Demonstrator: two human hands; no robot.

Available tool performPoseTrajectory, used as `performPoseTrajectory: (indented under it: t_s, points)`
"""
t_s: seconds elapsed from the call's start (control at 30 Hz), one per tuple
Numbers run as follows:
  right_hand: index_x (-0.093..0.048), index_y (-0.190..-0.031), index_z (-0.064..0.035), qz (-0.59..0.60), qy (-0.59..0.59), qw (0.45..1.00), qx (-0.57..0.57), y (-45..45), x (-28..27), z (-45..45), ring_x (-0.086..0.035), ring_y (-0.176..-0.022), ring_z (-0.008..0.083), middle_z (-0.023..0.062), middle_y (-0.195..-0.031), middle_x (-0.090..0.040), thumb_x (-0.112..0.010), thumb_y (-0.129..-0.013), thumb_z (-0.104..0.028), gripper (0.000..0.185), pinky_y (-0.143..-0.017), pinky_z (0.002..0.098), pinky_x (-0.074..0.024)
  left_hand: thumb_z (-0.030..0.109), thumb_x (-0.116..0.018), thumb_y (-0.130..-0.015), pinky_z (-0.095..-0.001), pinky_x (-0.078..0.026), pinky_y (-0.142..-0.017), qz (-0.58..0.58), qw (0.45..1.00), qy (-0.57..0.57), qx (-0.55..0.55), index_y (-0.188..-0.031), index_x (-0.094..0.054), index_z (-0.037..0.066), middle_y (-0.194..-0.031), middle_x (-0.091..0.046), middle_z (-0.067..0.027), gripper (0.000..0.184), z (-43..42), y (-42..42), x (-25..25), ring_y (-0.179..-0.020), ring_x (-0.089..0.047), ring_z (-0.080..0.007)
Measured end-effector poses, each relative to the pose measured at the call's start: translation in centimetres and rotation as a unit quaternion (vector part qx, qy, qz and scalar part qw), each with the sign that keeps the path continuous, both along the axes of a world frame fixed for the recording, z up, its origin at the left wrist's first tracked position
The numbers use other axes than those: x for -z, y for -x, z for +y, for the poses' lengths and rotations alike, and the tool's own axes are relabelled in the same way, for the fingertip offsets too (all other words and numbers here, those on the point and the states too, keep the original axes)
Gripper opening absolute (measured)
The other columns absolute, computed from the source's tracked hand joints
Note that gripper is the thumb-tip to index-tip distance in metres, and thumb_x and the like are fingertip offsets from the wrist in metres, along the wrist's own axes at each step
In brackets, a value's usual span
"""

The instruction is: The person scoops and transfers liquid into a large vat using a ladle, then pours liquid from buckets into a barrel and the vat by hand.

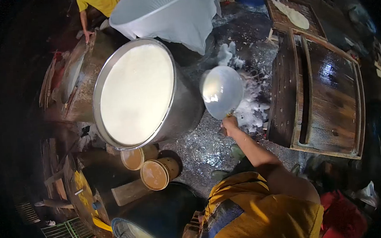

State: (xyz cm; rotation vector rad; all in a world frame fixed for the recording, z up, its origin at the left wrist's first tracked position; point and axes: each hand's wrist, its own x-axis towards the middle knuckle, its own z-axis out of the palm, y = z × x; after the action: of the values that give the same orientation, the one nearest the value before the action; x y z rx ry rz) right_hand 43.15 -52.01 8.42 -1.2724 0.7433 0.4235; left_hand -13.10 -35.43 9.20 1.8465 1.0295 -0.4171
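Observation:
My right hand (230,124) is closed around the grip of a large round dipper (230,92), pale and shiny, with a little cloudy liquid or wet glare on its inner left side. It hangs over the wet floor, beside a large metal vat (185,106). Creamy white liquid (139,94) fills that vat almost to its rim. White foam (251,108) lies splashed on the floor behind and right of the dipper. My left hand is not in view.
A cloth-lined tub (175,19) stands behind the vat. On the right is a wooden box (333,97). Two lidded-looking buckets (154,174) and a dark barrel (162,221) stand at lower left. Another person's hand (89,35) touches a wooden barrel (89,73) at upper left.

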Motion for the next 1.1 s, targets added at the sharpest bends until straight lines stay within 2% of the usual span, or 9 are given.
performPoseTrajectory:
  t_s: [0.17,0.27,0.3,0.4,0.6,0.67,0.73,0.87,1.1]
  points:
    - [-0.051,-0.079,0.0006,0.106,-0.185,0.977,-0.023,0.9,-8.8,-2.0,-0.053,-0.052,0.0237,0.0107,-0.063,-0.051,-0.051,-0.086,-0.005,0.009,-0.047,0.0383,-0.047,0.026,-0.046,-0.095,-0.0378,-0.043,-0.068,-0.015,0.997,0.03,-0.071,-0.099,-0.06,0.003,-0.088,-0.059,-0.01,0.028,0.6,-3.0,1.0,-0.08,-0.053,-0.0237]
    - [-0.049,-0.077,-0.0001,0.155,-0.305,0.932,-0.118,2.2,-4.9,-4.9,-0.053,-0.051,0.0244,0.0108,-0.064,-0.052,-0.053,-0.085,-0.007,0.012,-0.049,0.0385,-0.0484,0.027,-0.045,-0.095,-0.0389,-0.044,-0.07,-0.054,0.975,0.101,-0.19,-0.1,-0.061,0.003,-0.088,-0.059,-0.0109,0.029,1.2,-5.9,0.2,-0.081,-0.054,-0.0251]
    - [-0.048,-0.074,-0.0024,0.161,-0.331,0.926,-0.085,3.1,0.9,-5.1,-0.055,-0.055,0.0236,0.0108,-0.065,-0.053,-0.054,-0.086,-0.009,0.015,-0.05,0.0385,-0.0489,0.027,-0.045,-0.095,-0.0393,-0.044,-0.07,-0.065,0.965,0.119,-0.224,-0.1,-0.061,0.003,-0.088,-0.059,-0.0111,0.029,1.2,-6.9,-0.2,-0.082,-0.054,-0.0256]
    - [-0.049,-0.075,-0.0043,0.309,-0.425,0.851,0.019,5.5,-1.0,-7.4,-0.056,-0.06,0.0208,0.0088,-0.067,-0.055,-0.055,-0.087,-0.013,0.016,-0.052,0.0359,-0.0491,0.027,-0.045,-0.095,-0.0404,-0.044,-0.072,-0.087,0.942,0.14,-0.294,-0.101,-0.061,0.003,-0.088,-0.06,-0.012,0.03,0.8,-8.6,-1.7,-0.084,-0.055,-0.027]
    - [-0.056,-0.089,-0.0107,0.364,-0.29,0.868,0.172,4.8,4.3,-6.4,-0.059,-0.069,0.0192,0.0053,-0.077,-0.06,-0.051,-0.091,-0.022,0.012,-0.06,0.0364,-0.0509,0.022,-0.052,-0.092,-0.0369,-0.045,-0.067,-0.092,0.906,0.208,-0.358,-0.102,-0.063,-0.001,-0.081,-0.064,-0.0094,0.028,0.5,-5.9,0.8,-0.073,-0.056,-0.021]
    - [-0.057,-0.093,-0.0127,0.332,-0.3,0.879,0.164,1.9,6.1,-6.4,-0.061,-0.072,0.0194,0.0044,-0.082,-0.061,-0.048,-0.092,-0.023,0.014,-0.063,0.0377,-0.0522,0.019,-0.055,-0.091,-0.0341,-0.045,-0.061,-0.156,0.941,0.117,-0.278,-0.1,-0.064,-0.003,-0.08,-0.064,-0.0087,0.025,-0.6,-5.3,1.2,-0.068,-0.056,-0.0171]
    - [-0.058,-0.098,-0.0148,0.284,-0.296,0.901,0.144,-1.8,6.5,-5.6,-0.062,-0.075,0.0196,0.0036,-0.086,-0.063,-0.045,-0.094,-0.025,0.017,-0.066,0.0391,-0.0535,0.016,-0.056,-0.09,-0.0326,-0.043,-0.057,-0.26,0.949,-0.175,-0.043,-0.096,-0.064,-0.005,-0.081,-0.065,-0.0103,0.023,-4.2,-3.9,-0.9,-0.067,-0.056,-0.0157]
    - [-0.055,-0.108,-0.0071,0.073,-0.271,0.939,0.198,-9.1,-0.5,-3.0,-0.063,-0.086,0.0264,0.009,-0.103,-0.061,-0.046,-0.091,-0.012,0.02,-0.071,0.0431,-0.0543,0.017,-0.057,-0.088,-0.0358,-0.044,-0.058,-0.066,0.979,-0.172,-0.082,-0.099,-0.065,-0.001,-0.079,-0.063,-0.0117,0.022,-6.4,-0.9,0.7,-0.067,-0.056,-0.0206]
    - [-0.035,-0.118,0.0088,-0.1,0.213,0.948,0.215,-10.7,-9.9,-3.1,-0.061,-0.095,0.039,0.0273,-0.107,-0.056,-0.066,-0.073,-0.006,0.056,-0.084,0.0433,-0.0488,0.018,-0.06,-0.085,-0.0412,-0.045,-0.058,0.0,0.979,-0.193,-0.062,-0.102,-0.067,0.005,-0.074,-0.06,-0.0142,0.023,-7.1,-1.4,3.1,-0.066,-0.057,-0.0291]
